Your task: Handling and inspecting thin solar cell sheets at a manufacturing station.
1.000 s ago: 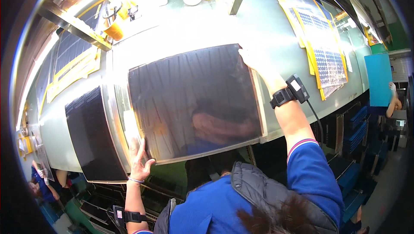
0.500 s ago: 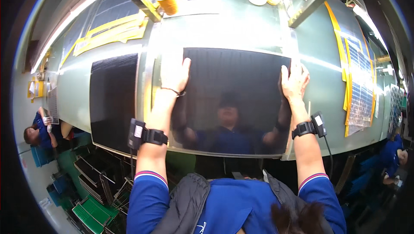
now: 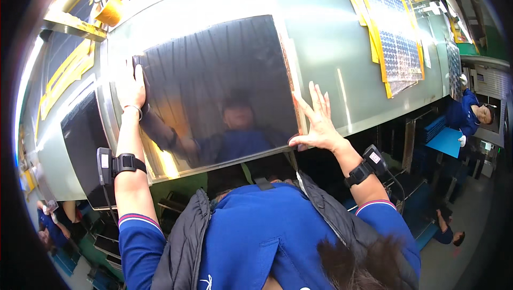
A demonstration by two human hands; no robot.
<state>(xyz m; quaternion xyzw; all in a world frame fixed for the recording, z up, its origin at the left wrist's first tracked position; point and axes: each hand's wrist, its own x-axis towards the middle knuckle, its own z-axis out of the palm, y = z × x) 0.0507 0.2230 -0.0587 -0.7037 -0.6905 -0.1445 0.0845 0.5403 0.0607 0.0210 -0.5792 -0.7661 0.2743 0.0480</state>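
the glossy black rectangular panel [image 3: 214, 71] is already laid on the pale-green flat bench [image 3: 320, 44] but not yet released, left hand [image 3: 131, 92] along its left edge, grip unclear, right hand [image 3: 319, 127] spread at its near-right corner

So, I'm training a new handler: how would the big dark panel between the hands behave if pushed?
The dark panel is likely stiff, showing no folds. Its glossy surface may feel slippery. Lying flat, it should slide rather than tip.
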